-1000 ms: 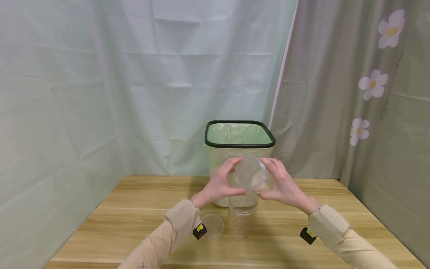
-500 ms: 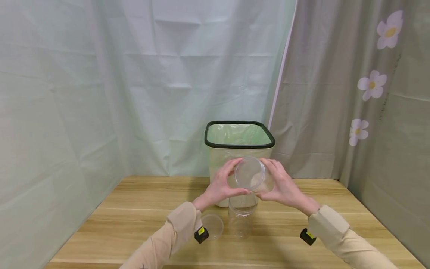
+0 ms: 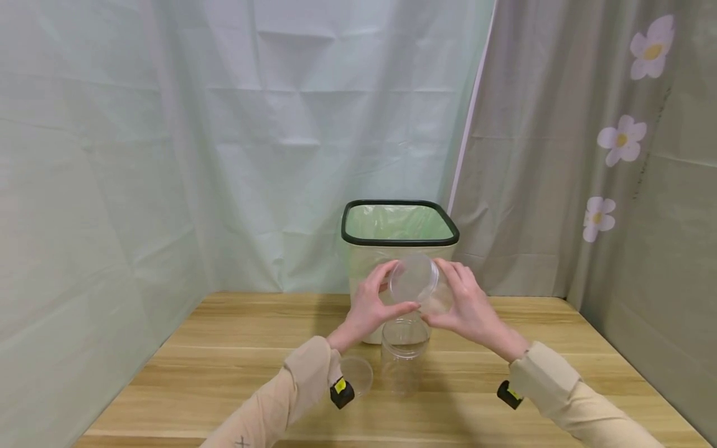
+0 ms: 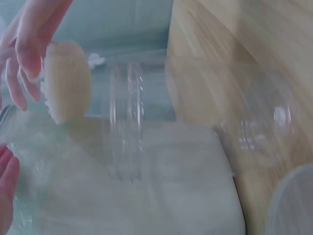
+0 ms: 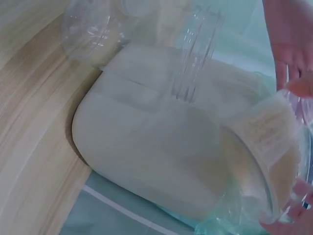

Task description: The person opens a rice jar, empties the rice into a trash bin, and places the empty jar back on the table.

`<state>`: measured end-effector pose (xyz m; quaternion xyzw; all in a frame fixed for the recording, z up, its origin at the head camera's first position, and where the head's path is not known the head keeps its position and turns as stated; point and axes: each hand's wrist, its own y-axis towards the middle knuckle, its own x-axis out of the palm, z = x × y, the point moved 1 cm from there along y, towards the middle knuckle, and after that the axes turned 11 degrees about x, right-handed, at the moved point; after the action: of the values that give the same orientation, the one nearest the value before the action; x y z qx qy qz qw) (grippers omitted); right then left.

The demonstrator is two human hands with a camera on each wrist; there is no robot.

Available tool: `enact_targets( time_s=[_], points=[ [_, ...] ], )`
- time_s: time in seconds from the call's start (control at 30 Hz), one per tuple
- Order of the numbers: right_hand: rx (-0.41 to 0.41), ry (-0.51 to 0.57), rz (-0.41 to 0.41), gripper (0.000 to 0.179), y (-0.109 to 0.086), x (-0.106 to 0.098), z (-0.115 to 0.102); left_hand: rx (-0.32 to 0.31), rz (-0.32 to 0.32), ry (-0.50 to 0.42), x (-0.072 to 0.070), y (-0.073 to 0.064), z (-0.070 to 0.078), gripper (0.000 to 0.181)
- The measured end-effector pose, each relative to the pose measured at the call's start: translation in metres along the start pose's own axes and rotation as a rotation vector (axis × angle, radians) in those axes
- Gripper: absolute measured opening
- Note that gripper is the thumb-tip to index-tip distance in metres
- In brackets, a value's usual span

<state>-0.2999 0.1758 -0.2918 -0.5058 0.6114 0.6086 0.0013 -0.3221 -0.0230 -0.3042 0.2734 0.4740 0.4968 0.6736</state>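
A clear round container (image 3: 413, 278) is tilted in the air, above and apart from a clear jar (image 3: 402, 368). The left hand (image 3: 374, 308) pinches its left side between fingers and thumb; the right hand (image 3: 472, 306) grips its right side likewise. The jar stands upright on the wooden table (image 3: 241, 348), a clear disc (image 3: 360, 373) to its left. A black-rimmed bin (image 3: 361, 258) stands on the far side.

Pale green curtain (image 3: 196, 124) at ten o'clock; grey curtain (image 3: 521, 112) at two with white, yellow-centred flowers (image 3: 622, 140); black-rimmed cream bin (image 3: 400, 242); colourless container (image 3: 413, 280); wood-grained brown table (image 3: 403, 429) at six
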Motion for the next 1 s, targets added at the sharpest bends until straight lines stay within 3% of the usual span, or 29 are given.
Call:
enact_targets(
  time_s=[0.27,0.57,0.8,1.0],
  points=[
    [0.045,-0.066,0.051,0.091,-0.001,-0.001,-0.01,-0.126,0.065,0.01,0.007,0.003,0.007,0.062],
    [0.071,-0.107,0.091,0.09,-0.002,0.001,-0.016,-0.194,0.122,-0.016,0.01,0.004,0.012,0.06],
    [0.087,-0.07,0.064,0.09,-0.002,-0.002,-0.016,-0.188,0.068,-0.116,0.009,0.002,0.011,0.076],
    [0.152,0.023,0.017,0.092,0.0,-0.005,-0.015,-0.217,-0.012,-0.312,0.002,0.003,0.008,0.077]
  ],
)
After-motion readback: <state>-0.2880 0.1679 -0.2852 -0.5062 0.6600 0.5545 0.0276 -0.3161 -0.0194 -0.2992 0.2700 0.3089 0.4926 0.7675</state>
